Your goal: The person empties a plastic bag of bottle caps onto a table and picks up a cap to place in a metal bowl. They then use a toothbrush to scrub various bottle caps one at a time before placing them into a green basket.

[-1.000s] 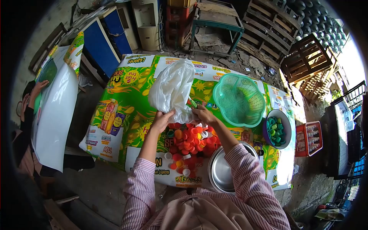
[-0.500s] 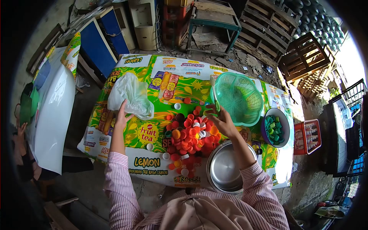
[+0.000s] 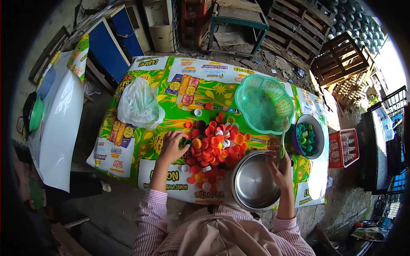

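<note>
In our right hand [image 3: 279, 165] we pinch a brush [image 3: 282, 147] beside the metal bowl [image 3: 255, 187]; a slack pinch could drop it. Our left hand [image 3: 171, 147], thumb and fingers spread, is at the heap of caps [image 3: 215, 147], left side; we cannot tell whether it touches any. A hasty sweep could scatter caps over the table's [image 3: 128, 147] near edge.

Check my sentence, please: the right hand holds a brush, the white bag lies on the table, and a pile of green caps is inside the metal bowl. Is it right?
One part is wrong: the green caps are in the purple bowl, not the metal bowl; the head view shows it. The right hand holds a brush, and the white bag lies on the table.
</note>
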`<state>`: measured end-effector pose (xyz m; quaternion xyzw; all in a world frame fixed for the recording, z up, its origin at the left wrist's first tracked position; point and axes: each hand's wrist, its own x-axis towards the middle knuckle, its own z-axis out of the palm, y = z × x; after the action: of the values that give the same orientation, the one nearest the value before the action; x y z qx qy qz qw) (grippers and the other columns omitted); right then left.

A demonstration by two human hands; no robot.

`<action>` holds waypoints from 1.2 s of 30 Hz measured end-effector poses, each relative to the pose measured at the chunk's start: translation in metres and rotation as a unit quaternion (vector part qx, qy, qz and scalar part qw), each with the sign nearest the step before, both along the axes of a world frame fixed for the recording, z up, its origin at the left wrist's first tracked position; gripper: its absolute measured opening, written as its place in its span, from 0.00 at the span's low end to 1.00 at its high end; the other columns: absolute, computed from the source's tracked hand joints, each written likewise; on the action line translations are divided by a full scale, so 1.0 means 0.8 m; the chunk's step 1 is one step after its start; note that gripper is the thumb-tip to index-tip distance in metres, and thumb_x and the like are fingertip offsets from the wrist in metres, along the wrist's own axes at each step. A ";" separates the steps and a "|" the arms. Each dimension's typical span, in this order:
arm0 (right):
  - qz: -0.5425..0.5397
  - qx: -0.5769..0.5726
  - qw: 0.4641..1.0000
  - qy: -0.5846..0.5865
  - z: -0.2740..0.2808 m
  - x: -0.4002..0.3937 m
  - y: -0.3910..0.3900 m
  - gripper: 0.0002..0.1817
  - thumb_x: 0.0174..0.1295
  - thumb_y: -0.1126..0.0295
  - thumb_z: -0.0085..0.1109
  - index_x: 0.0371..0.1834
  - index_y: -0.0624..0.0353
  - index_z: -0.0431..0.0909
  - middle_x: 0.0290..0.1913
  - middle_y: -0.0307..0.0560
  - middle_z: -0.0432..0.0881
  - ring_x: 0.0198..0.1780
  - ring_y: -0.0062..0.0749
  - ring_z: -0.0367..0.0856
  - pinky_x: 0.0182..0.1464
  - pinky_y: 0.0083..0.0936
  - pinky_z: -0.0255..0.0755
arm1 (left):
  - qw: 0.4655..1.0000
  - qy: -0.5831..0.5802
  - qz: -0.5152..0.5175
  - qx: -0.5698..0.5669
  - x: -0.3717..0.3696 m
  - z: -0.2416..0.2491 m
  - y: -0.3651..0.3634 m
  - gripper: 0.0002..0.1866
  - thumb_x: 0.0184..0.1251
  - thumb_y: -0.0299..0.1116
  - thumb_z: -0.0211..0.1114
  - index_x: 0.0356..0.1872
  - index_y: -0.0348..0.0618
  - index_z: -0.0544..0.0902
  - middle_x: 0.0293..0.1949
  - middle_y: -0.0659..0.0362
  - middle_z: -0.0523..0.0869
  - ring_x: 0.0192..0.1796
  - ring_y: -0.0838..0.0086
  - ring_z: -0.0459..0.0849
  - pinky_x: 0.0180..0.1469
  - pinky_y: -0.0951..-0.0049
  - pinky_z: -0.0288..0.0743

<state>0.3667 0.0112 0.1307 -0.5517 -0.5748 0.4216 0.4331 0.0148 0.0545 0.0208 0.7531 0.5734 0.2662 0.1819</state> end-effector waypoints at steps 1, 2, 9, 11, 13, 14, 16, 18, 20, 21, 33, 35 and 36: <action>-0.018 -0.002 1.000 -0.009 0.002 0.005 -0.007 0.16 0.51 0.83 0.54 0.44 0.66 0.70 0.43 0.48 0.74 0.43 0.28 0.76 0.43 0.22 0.71 | 1.000 -0.001 -0.003 -0.002 0.005 -0.006 -0.001 0.13 0.48 0.32 0.66 0.36 0.44 0.75 0.47 0.55 0.73 0.51 0.57 0.71 0.53 0.62 0.65; -0.036 -0.004 0.999 -0.018 0.002 0.010 -0.015 0.15 0.51 0.83 0.53 0.44 0.66 0.70 0.43 0.48 0.74 0.43 0.28 0.77 0.43 0.22 0.71 | 0.999 -0.020 0.000 -0.029 0.008 -0.012 -0.003 0.12 0.49 0.31 0.66 0.34 0.43 0.75 0.47 0.54 0.73 0.51 0.57 0.72 0.52 0.62 0.67; -0.088 0.000 0.996 0.005 -0.005 0.041 -0.052 0.16 0.55 0.81 0.52 0.47 0.63 0.68 0.44 0.45 0.74 0.45 0.28 0.76 0.44 0.22 0.70 | 0.992 -0.100 0.070 -0.012 0.014 0.013 -0.016 0.07 0.54 0.27 0.63 0.30 0.38 0.73 0.44 0.50 0.77 0.50 0.57 0.75 0.52 0.63 0.67; -0.100 0.013 0.995 0.021 -0.006 0.048 -0.058 0.14 0.58 0.79 0.52 0.47 0.63 0.68 0.43 0.43 0.74 0.44 0.26 0.76 0.42 0.20 0.70 | 0.985 -0.145 0.095 -0.001 0.023 0.029 -0.027 0.09 0.54 0.28 0.64 0.32 0.38 0.73 0.42 0.52 0.80 0.46 0.60 0.78 0.48 0.66 0.69; -0.124 0.020 0.991 0.051 -0.015 0.062 -0.061 0.11 0.58 0.79 0.52 0.45 0.63 0.68 0.35 0.40 0.73 0.38 0.23 0.76 0.38 0.17 0.70 | 0.972 -0.201 0.117 -0.010 0.048 0.051 -0.043 0.16 0.54 0.28 0.65 0.43 0.38 0.72 0.43 0.54 0.81 0.43 0.68 0.79 0.43 0.72 0.72; -0.144 0.028 0.986 0.080 -0.017 0.070 -0.061 0.09 0.59 0.79 0.51 0.42 0.64 0.69 0.28 0.38 0.73 0.32 0.20 0.76 0.33 0.14 0.70 | 0.969 -0.220 0.113 0.004 0.065 0.063 -0.051 0.20 0.53 0.28 0.66 0.47 0.38 0.71 0.43 0.54 0.81 0.42 0.71 0.80 0.42 0.73 0.73; -0.167 -0.011 0.979 0.115 0.001 0.073 -0.066 0.05 0.61 0.76 0.51 0.38 0.62 0.68 0.23 0.33 0.68 0.24 0.14 0.70 0.27 0.11 0.65 | 0.968 -0.246 0.055 0.016 0.103 0.075 -0.066 0.29 0.50 0.28 0.68 0.55 0.40 0.66 0.42 0.55 0.81 0.39 0.72 0.80 0.41 0.73 0.73; -0.220 -0.042 0.970 0.097 0.004 0.088 -0.071 0.05 0.62 0.73 0.53 0.35 0.60 0.68 0.22 0.32 0.66 0.20 0.10 0.64 0.21 0.09 0.56 | 0.976 -0.215 0.004 -0.007 0.147 0.085 -0.084 0.33 0.49 0.28 0.68 0.58 0.41 0.63 0.42 0.57 0.81 0.39 0.71 0.80 0.42 0.73 0.73; -0.207 -0.002 0.975 0.086 0.000 0.106 -0.078 0.06 0.61 0.73 0.54 0.33 0.58 0.66 0.21 0.29 0.64 0.18 0.09 0.57 0.18 0.10 0.49 | 0.972 -0.222 -0.065 -0.040 0.193 0.084 -0.095 0.37 0.48 0.27 0.68 0.61 0.42 0.60 0.42 0.58 0.82 0.39 0.69 0.80 0.42 0.71 0.73; -0.204 0.002 0.976 0.080 -0.001 0.118 -0.083 0.06 0.61 0.73 0.54 0.33 0.58 0.66 0.21 0.29 0.64 0.18 0.08 0.57 0.18 0.10 0.49 | 0.973 -0.210 -0.079 -0.050 0.213 0.078 -0.101 0.39 0.47 0.25 0.69 0.62 0.44 0.59 0.43 0.55 0.82 0.41 0.71 0.81 0.44 0.73 0.73; -0.187 -0.052 0.976 0.097 -0.035 0.195 -0.153 0.07 0.59 0.78 0.54 0.31 0.60 0.64 0.22 0.32 0.63 0.21 0.10 0.56 0.21 0.12 0.50 | 0.977 -0.142 -0.111 -0.114 0.329 0.037 -0.114 0.44 0.45 0.22 0.67 0.65 0.45 0.53 0.38 0.53 0.80 0.41 0.63 0.81 0.44 0.67 0.75; -0.168 -0.030 0.982 0.074 -0.046 0.205 -0.158 0.07 0.60 0.76 0.54 0.33 0.58 0.64 0.22 0.31 0.64 0.19 0.09 0.58 0.19 0.11 0.50 | 0.979 -0.130 -0.105 -0.114 0.334 0.034 -0.114 0.44 0.45 0.22 0.67 0.65 0.45 0.54 0.38 0.53 0.80 0.41 0.62 0.81 0.44 0.67 0.75; -0.150 -0.009 0.988 0.048 -0.049 0.209 -0.159 0.08 0.61 0.75 0.53 0.35 0.57 0.63 0.23 0.31 0.65 0.18 0.09 0.59 0.18 0.10 0.51 | 0.981 -0.121 -0.100 -0.113 0.336 0.032 -0.114 0.43 0.45 0.22 0.67 0.65 0.45 0.54 0.38 0.53 0.80 0.41 0.62 0.81 0.44 0.67 0.75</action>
<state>0.5337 -0.1163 0.0917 -0.6142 -0.4605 0.3830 0.5138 0.2840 -0.0369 0.0461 0.7435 0.4954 0.2693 0.3596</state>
